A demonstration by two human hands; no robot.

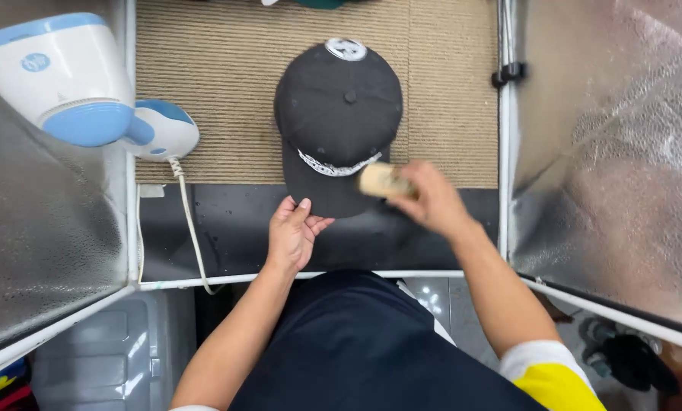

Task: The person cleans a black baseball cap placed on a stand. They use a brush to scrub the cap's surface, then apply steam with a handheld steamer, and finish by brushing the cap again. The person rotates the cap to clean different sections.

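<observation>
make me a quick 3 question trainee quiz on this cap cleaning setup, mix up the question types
1. True or false: the left hand rests on the brim of the black fabric baseball cap.
2. What does the right hand hold? A) small tan wooden brush B) scissors C) spray bottle
3. Fill in: the white and blue plastic steamer lies to the cap's ____.

Key:
1. true
2. A
3. left
</observation>
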